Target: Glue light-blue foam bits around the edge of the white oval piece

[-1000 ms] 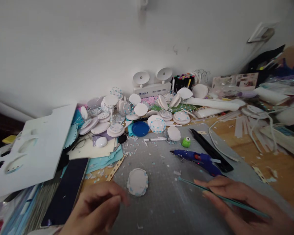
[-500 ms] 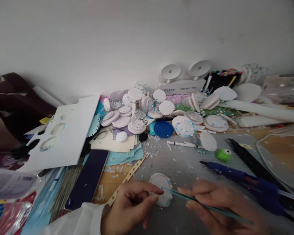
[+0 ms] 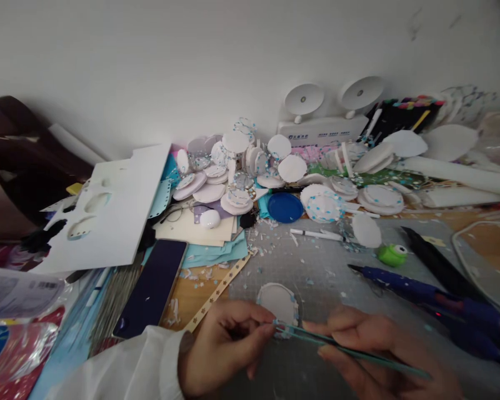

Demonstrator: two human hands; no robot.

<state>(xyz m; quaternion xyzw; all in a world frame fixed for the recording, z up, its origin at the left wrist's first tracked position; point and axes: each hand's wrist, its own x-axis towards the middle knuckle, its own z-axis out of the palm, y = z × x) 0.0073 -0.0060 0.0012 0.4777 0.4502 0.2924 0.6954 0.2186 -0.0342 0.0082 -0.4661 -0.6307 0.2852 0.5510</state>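
Note:
My right hand (image 3: 375, 355) holds a long thin teal strip (image 3: 358, 351) that runs left toward my left hand (image 3: 227, 350). My left thumb and forefinger pinch the strip's left end, just over the near edge of a white oval disc with blue dots (image 3: 280, 303). The disc lies flat on the grey cutting mat (image 3: 316, 266). A white sleeve covers my left forearm.
A blue glue gun (image 3: 420, 291) and a black cutter (image 3: 435, 261) lie right of the disc, a green punch (image 3: 393, 255) behind them. A heap of white discs (image 3: 241, 183), a blue lid (image 3: 285, 207), a white pen (image 3: 314, 234), a dark phone (image 3: 152, 289) and cut foam board (image 3: 112, 211) crowd the back and left.
My left hand came right and took the strip's left end in a pinch. The view has swung left, so the disc, glue gun and clutter sit further right in frame.

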